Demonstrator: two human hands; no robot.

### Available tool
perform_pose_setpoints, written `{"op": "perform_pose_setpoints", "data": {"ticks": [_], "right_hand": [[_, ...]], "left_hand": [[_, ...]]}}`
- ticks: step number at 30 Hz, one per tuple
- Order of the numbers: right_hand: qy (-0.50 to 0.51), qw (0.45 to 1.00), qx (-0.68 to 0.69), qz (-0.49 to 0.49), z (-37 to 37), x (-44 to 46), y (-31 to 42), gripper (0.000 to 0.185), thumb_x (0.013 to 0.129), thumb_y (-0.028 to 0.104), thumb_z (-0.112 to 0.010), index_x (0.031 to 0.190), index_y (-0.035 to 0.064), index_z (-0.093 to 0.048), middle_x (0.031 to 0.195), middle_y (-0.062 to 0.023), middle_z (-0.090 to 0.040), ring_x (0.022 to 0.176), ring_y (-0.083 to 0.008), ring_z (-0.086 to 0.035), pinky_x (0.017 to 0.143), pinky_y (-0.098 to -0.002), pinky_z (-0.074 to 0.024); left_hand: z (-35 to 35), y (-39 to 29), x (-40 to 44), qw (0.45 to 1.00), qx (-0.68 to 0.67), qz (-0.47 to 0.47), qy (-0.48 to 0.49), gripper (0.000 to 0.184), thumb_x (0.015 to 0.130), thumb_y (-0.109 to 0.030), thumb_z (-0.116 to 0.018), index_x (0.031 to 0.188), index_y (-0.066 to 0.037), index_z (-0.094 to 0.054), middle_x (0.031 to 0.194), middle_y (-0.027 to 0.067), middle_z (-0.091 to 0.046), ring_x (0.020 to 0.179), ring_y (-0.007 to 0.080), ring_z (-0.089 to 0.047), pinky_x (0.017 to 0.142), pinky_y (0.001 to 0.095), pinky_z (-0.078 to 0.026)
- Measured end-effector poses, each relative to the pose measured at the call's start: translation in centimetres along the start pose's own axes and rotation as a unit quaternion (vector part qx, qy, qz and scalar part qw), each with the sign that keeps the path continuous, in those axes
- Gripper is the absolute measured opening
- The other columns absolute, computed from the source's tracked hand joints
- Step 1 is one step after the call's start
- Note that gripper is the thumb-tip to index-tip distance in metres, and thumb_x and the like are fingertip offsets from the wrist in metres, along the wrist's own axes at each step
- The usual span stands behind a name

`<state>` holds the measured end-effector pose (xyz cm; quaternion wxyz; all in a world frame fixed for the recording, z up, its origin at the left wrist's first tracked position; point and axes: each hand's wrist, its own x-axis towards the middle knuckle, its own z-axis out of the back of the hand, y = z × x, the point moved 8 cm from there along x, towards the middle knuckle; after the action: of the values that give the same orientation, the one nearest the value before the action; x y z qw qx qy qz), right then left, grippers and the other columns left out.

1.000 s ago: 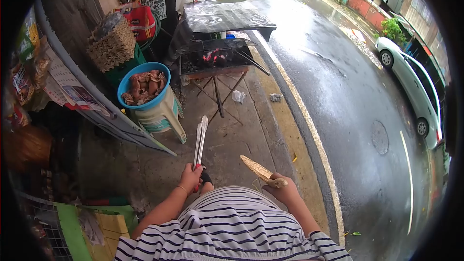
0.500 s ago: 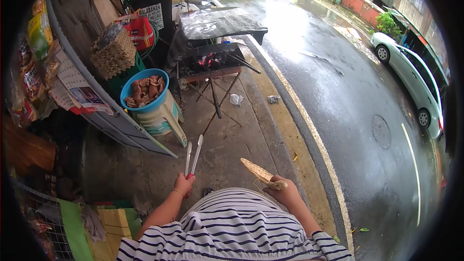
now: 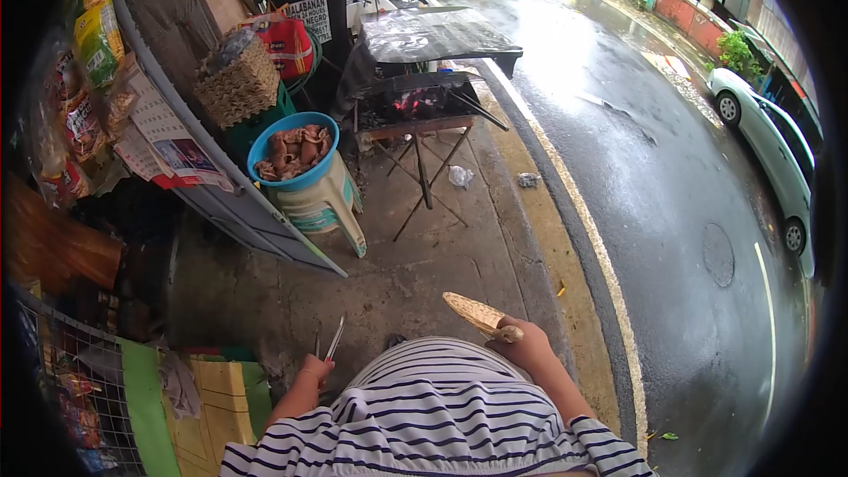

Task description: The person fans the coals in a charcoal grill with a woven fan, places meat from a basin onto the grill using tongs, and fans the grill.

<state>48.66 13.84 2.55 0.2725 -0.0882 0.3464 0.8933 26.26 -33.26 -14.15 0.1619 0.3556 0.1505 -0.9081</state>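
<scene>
My left hand is low at the left of my striped shirt, closed round metal tongs whose arms stand apart. In my right hand is a flat, pale woven fan, gripped at its handle and pointing up and left. Ahead stands a charcoal grill on crossed legs, with glowing coals under a metal sheet. Left of it, a blue basin of raw meat rests on a pale stool.
A grey panel with posters leans at the left, near hanging snack packs and egg trays. A wire rack is at the lower left. The wet road and a parked car lie to the right.
My left hand has moved down and left with the tongs, which went from nearly closed to spread. The view has shifted a little. My right hand keeps its hold on the fan.
</scene>
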Motion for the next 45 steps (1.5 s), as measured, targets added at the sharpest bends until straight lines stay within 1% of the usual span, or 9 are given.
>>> {"op": "perform_pose_setpoints", "data": {"ticks": [3,6,9,12,18,25,35,38,45], "right_hand": [[0.01,1.0,0.0,0.006,-0.2,0.6,0.5,0.037,0.072,0.038,-0.077,0.094,0.0122,-0.062,0.087,-0.0102,-0.068,0.085,-0.0294,-0.066,0.073,-0.0388,-0.0509],[0.019,1.0,-0.007,0.011,-0.2,1.2,1.3,0.037,0.072,0.039,-0.077,0.095,0.0129,-0.062,0.088,-0.0099,-0.068,0.086,-0.0293,-0.066,0.074,-0.0387,-0.051],[0.026,1.0,-0.016,0.008,-0.2,1.6,1.9,0.036,0.072,0.039,-0.077,0.094,0.0134,-0.063,0.088,-0.0095,-0.068,0.086,-0.0295,-0.066,0.074,-0.0383,-0.0511],[0.031,0.999,-0.014,0.01,-0.3,1.7,1.9,0.036,0.072,0.04,-0.077,0.093,0.0138,-0.063,0.089,-0.0093,-0.068,0.087,-0.0299,-0.066,0.075,-0.0385,-0.0509],[0.022,0.995,-0.084,0.054,1.7,1.8,3.5,0.036,0.073,0.038,-0.076,0.095,0.0129,-0.063,0.092,-0.011,-0.067,0.091,-0.0324,-0.064,0.077,-0.0421,-0.05],[-0.013,0.996,-0.051,0.07,4.8,1.7,4.8,0.035,0.074,0.035,-0.075,0.097,0.0122,-0.063,0.095,-0.0116,-0.066,0.092,-0.0336,-0.063,0.077,-0.0429,-0.0495],[-0.006,1.0,-0.03,0.0,3.8,0.9,1.3,0.032,0.073,0.038,-0.076,0.091,0.014,-0.064,0.09,-0.0081,-0.068,0.089,-0.0288,-0.065,0.075,-0.0394,-0.0503],[-0.004,1.0,-0.028,-0.004,4.3,1.1,1.2,0.034,0.072,0.037,-0.076,0.094,0.0137,-0.065,0.088,-0.011,-0.067,0.089,-0.0322,-0.064,0.075,-0.0432,-0.0497],[-0.034,0.999,-0.026,-0.008,5.3,0.9,0.5,0.033,0.072,0.037,-0.076,0.092,0.013,-0.064,0.087,-0.0108,-0.067,0.087,-0.0322,-0.064,0.074,-0.0435,-0.0498]], "left_hand": [[-0.8,-0.1,2.1,1.0,-0.021,-0.014,0.011,0.049,0.077,-0.029,-0.078,0.104,0.005,-0.055,0.072,0.0172,-0.064,0.053,0.0277,-0.062,0.047,0.0412,-0.049],[-0.9,-2.8,0.9,0.999,-0.032,-0.029,0.022,0.057,0.074,-0.031,-0.08,0.109,0.006,-0.054,0.085,0.0206,-0.067,0.068,0.0317,-0.068,0.058,0.0424,-0.053],[-1.4,-5.0,2.5,0.993,0.013,-0.11,-0.035,0.064,0.071,-0.034,-0.081,0.112,0.006,-0.053,0.101,0.0239,-0.066,0.088,0.0356,-0.068,0.074,0.0427,-0.054],[-2.0,-6.4,2.9,0.986,-0.004,-0.161,-0.038,0.066,0.07,-0.038,-0.081,0.11,0.007,-0.053,0.103,0.0263,-0.064,0.092,0.0351,-0.066,0.078,0.0422,-0.053],[-1.7,-6.3,2.5,0.99,0.043,-0.134,-0.024,0.07,0.069,-0.036,-0.082,0.116,0.007,-0.052,0.113,0.0256,-0.062,0.104,0.0369,-0.063,0.088,0.0407,-0.051],[-1.4,-4.1,3.9,0.991,0.077,-0.104,-0.029,0.067,0.07,-0.035,-0.081,0.115,0.006,-0.053,0.113,0.0257,-0.062,0.106,0.0368,-0.062,0.09,0.0412,-0.05],[-1.6,-7.8,1.9,0.983,0.115,-0.141,-0.015,0.063,0.073,-0.037,-0.079,0.113,0.004,-0.054,0.11,0.0242,-0.064,0.104,0.0373,-0.063,0.089,0.0421,-0.05],[-1.6,-9.4,1.9,0.978,0.134,-0.161,-0.02,0.061,0.073,-0.037,-0.078,0.112,0.003,-0.053,0.11,0.0241,-0.064,0.104,0.0374,-0.063,0.089,0.0423,-0.05],[-2.1,-12.0,3.5,0.972,0.136,-0.19,-0.025,0.059,0.073,-0.036,-0.078,0.11,0.004,-0.053,0.109,0.024,-0.064,0.103,0.0382,-0.063,0.09,0.0432,-0.05]]}}
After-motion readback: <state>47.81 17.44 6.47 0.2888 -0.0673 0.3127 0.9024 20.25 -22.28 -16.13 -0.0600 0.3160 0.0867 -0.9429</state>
